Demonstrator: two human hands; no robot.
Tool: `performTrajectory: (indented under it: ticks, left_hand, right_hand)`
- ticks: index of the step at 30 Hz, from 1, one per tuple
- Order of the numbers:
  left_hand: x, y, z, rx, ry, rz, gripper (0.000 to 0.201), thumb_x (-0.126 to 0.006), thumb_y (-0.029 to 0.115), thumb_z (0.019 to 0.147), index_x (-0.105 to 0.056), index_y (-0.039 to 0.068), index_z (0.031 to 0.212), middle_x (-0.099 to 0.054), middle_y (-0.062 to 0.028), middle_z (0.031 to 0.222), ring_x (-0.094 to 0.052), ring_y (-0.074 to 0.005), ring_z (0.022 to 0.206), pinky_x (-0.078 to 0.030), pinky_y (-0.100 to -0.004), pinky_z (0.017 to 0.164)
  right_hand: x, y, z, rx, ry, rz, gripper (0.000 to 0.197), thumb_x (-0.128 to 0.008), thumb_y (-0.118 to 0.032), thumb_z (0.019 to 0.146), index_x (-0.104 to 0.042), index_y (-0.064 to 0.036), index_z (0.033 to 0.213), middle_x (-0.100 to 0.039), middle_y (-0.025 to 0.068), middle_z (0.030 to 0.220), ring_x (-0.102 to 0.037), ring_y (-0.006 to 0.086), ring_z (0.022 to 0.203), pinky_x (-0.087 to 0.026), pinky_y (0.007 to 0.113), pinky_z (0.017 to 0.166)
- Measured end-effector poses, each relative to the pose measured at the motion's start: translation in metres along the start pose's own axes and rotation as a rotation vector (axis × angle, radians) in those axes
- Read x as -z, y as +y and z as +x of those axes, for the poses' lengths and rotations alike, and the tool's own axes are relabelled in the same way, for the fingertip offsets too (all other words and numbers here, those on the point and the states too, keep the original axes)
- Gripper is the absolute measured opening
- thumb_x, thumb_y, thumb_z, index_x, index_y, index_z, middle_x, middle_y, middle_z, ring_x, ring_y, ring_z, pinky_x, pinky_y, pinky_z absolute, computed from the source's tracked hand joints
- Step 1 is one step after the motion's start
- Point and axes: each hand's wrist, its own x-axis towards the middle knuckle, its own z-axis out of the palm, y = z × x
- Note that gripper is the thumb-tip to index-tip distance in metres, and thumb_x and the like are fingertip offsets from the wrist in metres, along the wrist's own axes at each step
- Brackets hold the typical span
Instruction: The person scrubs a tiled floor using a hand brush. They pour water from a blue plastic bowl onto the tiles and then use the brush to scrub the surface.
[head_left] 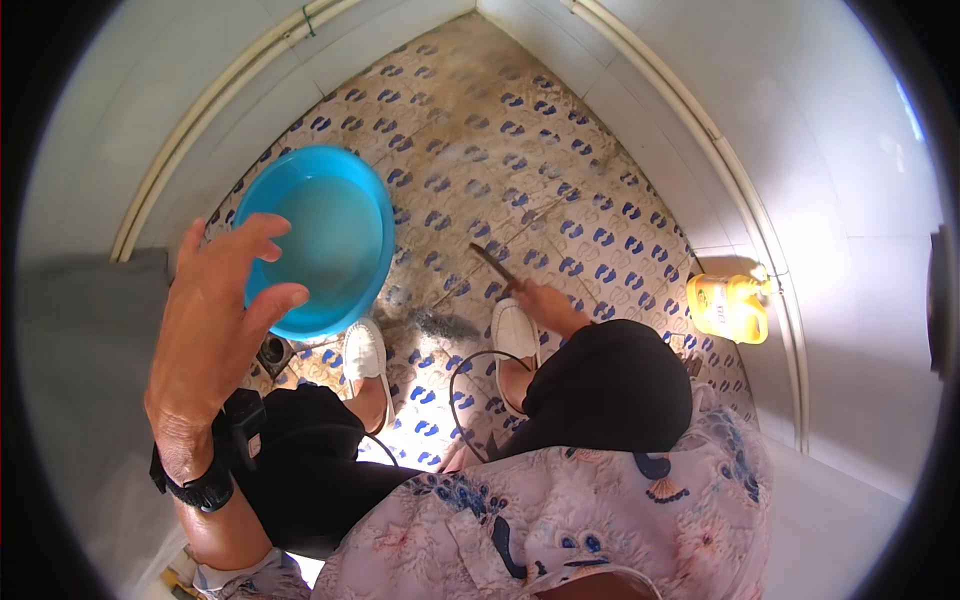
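My left hand is raised on the left with its fingers spread and nothing in it. In this view it overlaps the near left rim of a blue plastic basin, which holds cloudy water. My right hand is low, just beyond my right knee, with its fingers closed round a thin, dark brown stick-like tool. The tool points away and to the left over the patterned floor. Its exact kind cannot be made out. Between my white shoes lies a grey, fuzzy-looking patch.
A yellow jug-shaped bottle stands by the right wall. Pale pipes run along both walls, which meet in the far corner. A floor drain sits beside the basin. A dark cable loops near my legs.
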Motion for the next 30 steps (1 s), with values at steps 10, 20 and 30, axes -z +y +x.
performTrajectory:
  ticks: [10,20,30]
  left_hand:
    - [0.002,0.003,0.0,-0.039,0.029,0.026,0.04,-0.065,0.014,0.068,-0.049,0.007,0.104,-0.057,-0.0098,0.085,-0.054,-0.026,0.084,-0.024,-0.0466,0.096]
    - [0.0,-0.002,-0.005,-0.014,0.003,-0.013,0.04,-0.064,0.013,0.068,-0.048,0.006,0.103,-0.056,-0.01,0.084,-0.054,-0.0258,0.083,-0.024,-0.0464,0.096]
    - [0.002,-0.008,-0.008,-0.001,-0.01,-0.027,0.039,-0.064,0.01,0.067,-0.049,0.006,0.103,-0.056,-0.0093,0.087,-0.054,-0.0242,0.082,-0.025,-0.0451,0.097]
  right_hand:
    - [0.01,0.034,0.004,-0.379,0.168,0.19,0.027,-0.04,-0.028,0.084,-0.044,-0.0029,0.092,-0.056,0.022,0.076,-0.055,0.038,0.073,-0.042,0.046,0.061]
    - [0.026,0.027,0.001,-0.258,0.131,0.116,0.026,-0.039,-0.026,0.083,-0.044,-0.0029,0.093,-0.056,0.0242,0.072,-0.053,0.0418,0.07,-0.04,0.05,0.064]
    - [0.03,0.03,0.004,-0.253,0.121,0.066,0.026,-0.044,-0.026,0.081,-0.046,-0.0028,0.092,-0.057,0.0233,0.075,-0.055,0.0405,0.073,-0.041,0.048,0.065]
